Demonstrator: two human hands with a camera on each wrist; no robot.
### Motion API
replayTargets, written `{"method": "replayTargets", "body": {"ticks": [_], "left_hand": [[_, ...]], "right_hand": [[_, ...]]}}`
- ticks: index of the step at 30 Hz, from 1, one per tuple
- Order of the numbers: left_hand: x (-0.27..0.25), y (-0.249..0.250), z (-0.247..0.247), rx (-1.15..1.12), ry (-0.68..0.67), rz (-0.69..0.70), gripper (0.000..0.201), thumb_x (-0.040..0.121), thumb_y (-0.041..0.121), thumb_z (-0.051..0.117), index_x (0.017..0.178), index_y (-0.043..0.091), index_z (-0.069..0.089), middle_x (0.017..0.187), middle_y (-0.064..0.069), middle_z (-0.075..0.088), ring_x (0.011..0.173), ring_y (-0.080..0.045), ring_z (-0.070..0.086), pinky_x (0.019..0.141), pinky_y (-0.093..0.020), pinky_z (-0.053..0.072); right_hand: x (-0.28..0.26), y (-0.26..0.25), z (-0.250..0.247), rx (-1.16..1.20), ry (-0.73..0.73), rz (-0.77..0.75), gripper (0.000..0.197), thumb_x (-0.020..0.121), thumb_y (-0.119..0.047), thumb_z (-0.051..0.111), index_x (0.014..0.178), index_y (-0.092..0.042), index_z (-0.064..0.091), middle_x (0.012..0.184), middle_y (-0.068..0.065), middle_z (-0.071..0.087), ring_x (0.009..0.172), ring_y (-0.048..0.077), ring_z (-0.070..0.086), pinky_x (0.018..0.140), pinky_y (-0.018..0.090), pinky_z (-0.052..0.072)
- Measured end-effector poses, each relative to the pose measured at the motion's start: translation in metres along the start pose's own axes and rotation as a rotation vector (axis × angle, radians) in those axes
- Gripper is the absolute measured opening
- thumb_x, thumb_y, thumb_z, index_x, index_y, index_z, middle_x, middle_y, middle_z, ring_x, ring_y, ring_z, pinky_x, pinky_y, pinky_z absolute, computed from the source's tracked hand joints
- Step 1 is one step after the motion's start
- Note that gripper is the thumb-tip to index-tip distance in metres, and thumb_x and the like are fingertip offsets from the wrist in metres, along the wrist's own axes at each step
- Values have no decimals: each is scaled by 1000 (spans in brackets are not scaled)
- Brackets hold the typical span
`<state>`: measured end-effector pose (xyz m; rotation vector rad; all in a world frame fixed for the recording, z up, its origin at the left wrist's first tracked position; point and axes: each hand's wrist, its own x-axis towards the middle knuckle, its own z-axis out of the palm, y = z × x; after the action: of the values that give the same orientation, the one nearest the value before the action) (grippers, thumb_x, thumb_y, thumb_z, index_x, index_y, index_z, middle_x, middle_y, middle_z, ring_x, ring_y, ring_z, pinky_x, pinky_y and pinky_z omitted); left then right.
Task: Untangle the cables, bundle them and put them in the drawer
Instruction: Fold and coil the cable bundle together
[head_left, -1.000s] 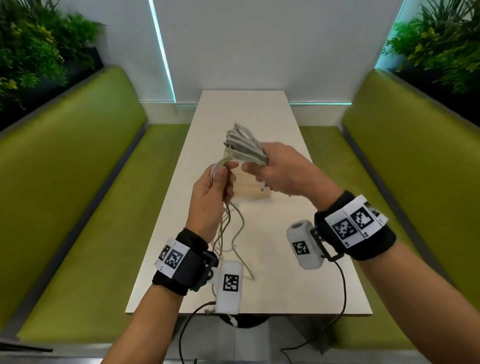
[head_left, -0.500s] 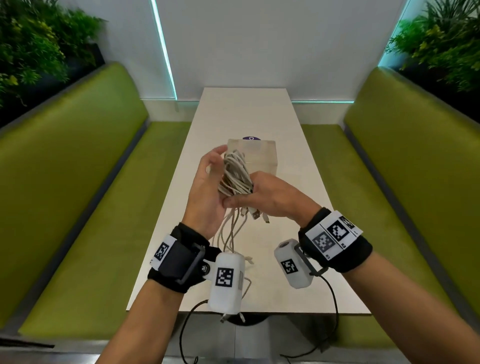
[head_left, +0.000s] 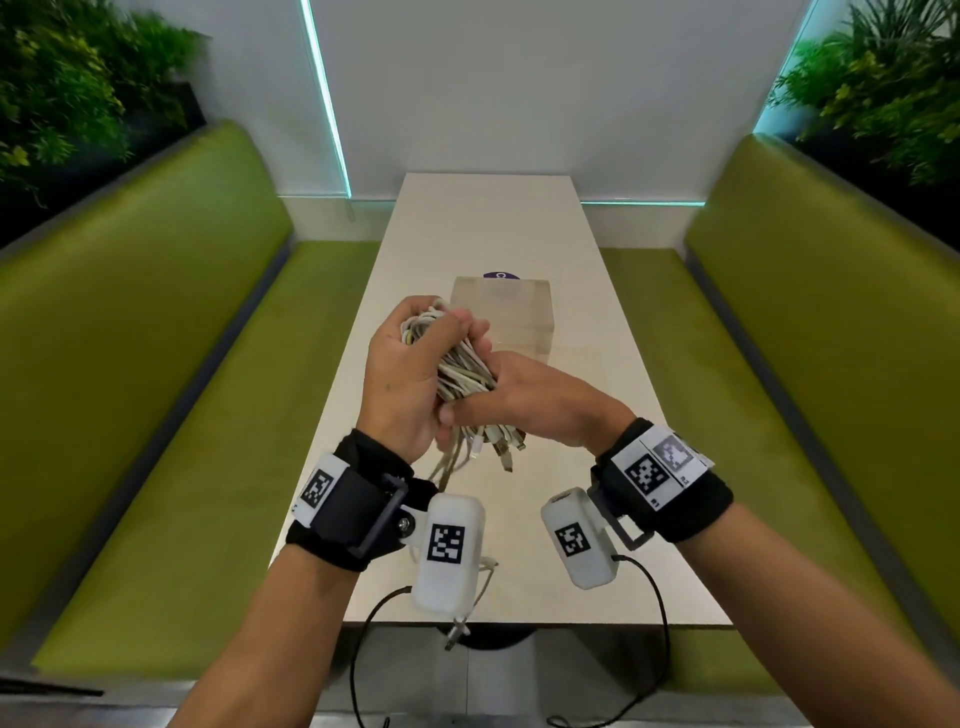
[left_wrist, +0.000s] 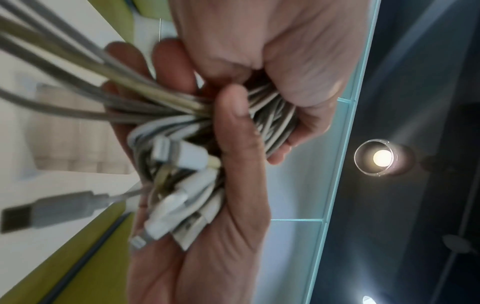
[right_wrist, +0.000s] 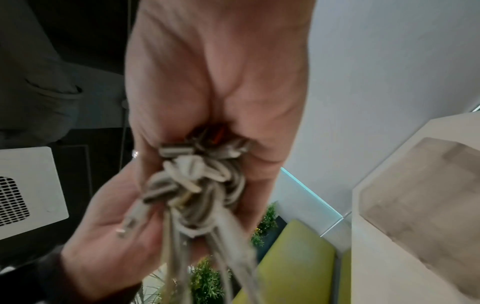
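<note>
Two green benches (head_left: 156, 364) flank a long white table (head_left: 488, 218), with a clear box (head_left: 511, 317) at the table's middle, 12 o'clock from the hands. Left hand (head_left: 405, 374) has fingers curled tight round the upper end of the cables (head_left: 462, 371), held above the table just short of the box; right hand (head_left: 535, 400), at 4 o'clock from the left, clamps the lower end, thumb across. Plugs (head_left: 501, 447) hang out below at 6 o'clock.

Both hands — left hand (head_left: 402, 374), right hand (head_left: 540, 402) — grip the cable bundle (head_left: 462, 371) above the table (head_left: 519, 228).
</note>
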<state>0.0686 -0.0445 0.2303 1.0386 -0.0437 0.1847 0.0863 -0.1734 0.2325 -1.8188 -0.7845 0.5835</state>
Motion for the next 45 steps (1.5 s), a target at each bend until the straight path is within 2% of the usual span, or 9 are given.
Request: {"method": "replayTargets", "body": {"ticks": [4,8,17,23,26,28,32,41,45], "left_hand": [[-3,0,-2,62,-34,-36,14,77,14,68,80,15,54,65,-2,63,85,-29,69,67,-37,57],[-5,-4,-1,84,-38,-61,15,81,13,69,80,15,54,67,-1,65,92,-30,69,65,-36,57],[-5,-4,1,138,-103,17,15,84,14,68,87,15,54,73,0,66,75,-22,66,55,-31,55],[-6,-25,-26,276,-277,-66,111,46,59,84,136,27,26,111,-1,66,97,-9,66,72,-21,54],[-12,-44,-32,409,-391,-143,66,72,49,76,127,27,45,94,-3,66,89,-13,66,87,-27,53],[-18,-51,-26,455,-417,-101,23,88,34,57,106,19,59,71,1,55,64,-18,60,73,-32,53],[-26,-57,-20,383,-386,-92,34,95,37,35,92,11,57,57,11,35,48,-10,31,52,-29,30],[-11,-49,-49,600,-470,-200,42,93,45,40,70,11,51,48,1,38,46,-20,50,56,-27,41],[-14,-52,-51,562,-462,-247,46,93,50,36,71,11,49,49,3,34,41,-17,41,52,-26,41]], "right_hand": [[-5,7,2,113,-41,-51,17,92,-15,58,83,0,58,74,13,62,78,29,62,80,57,47],[-8,10,6,155,-10,-47,11,93,-16,57,82,-13,58,71,13,59,74,31,64,81,55,50],[-8,8,4,120,47,-25,4,91,-7,59,87,-5,58,68,9,62,73,25,60,79,53,47],[-11,6,-17,76,180,-80,23,90,-20,57,93,3,64,76,14,64,71,21,61,70,30,53],[-9,-3,-30,142,259,-138,17,89,-16,59,85,0,60,70,7,62,67,21,59,64,26,49],[-9,-10,-38,190,300,-158,12,91,-13,60,84,-3,58,65,3,61,70,26,61,67,31,50],[-11,-20,-50,163,325,-180,25,92,-11,58,87,13,57,64,2,63,70,30,58,71,40,47],[-15,-16,-55,-8,336,-86,29,90,-17,63,79,10,59,65,9,63,67,30,54,66,49,46],[-14,-19,-58,6,376,-99,33,90,-16,63,85,16,56,65,9,62,68,30,56,63,39,46]]}}
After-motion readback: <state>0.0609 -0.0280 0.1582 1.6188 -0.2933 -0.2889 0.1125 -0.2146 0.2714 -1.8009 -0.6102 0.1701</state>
